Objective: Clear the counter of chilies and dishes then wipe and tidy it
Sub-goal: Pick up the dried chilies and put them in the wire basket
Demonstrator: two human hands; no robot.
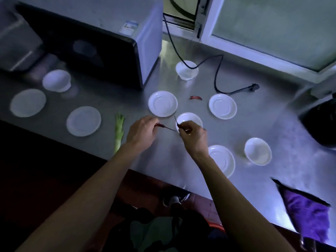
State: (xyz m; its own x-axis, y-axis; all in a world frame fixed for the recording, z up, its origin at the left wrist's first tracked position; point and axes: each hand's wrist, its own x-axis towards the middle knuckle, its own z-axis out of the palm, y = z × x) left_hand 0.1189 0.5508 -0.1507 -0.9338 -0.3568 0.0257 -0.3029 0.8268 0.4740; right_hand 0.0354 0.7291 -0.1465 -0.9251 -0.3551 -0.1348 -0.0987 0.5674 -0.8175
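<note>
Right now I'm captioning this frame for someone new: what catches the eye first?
Both hands meet mid-counter, the left hand and right hand each pinching a dried red chili. White dishes lie scattered around them, another red chili lies beyond them, and a purple cloth sits at the near right edge.

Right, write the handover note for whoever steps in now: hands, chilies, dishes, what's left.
Left hand pinches a red chili; right hand pinches another by its stem, beside the middle bowl.
A third chili lies loose on the counter, a green stalk near the front edge.
White plates and bowls are spread over the counter, none cleared.
Purple cloth lies unused at the right.
Left: last chili, stalk, all dishes, wiping.
</note>
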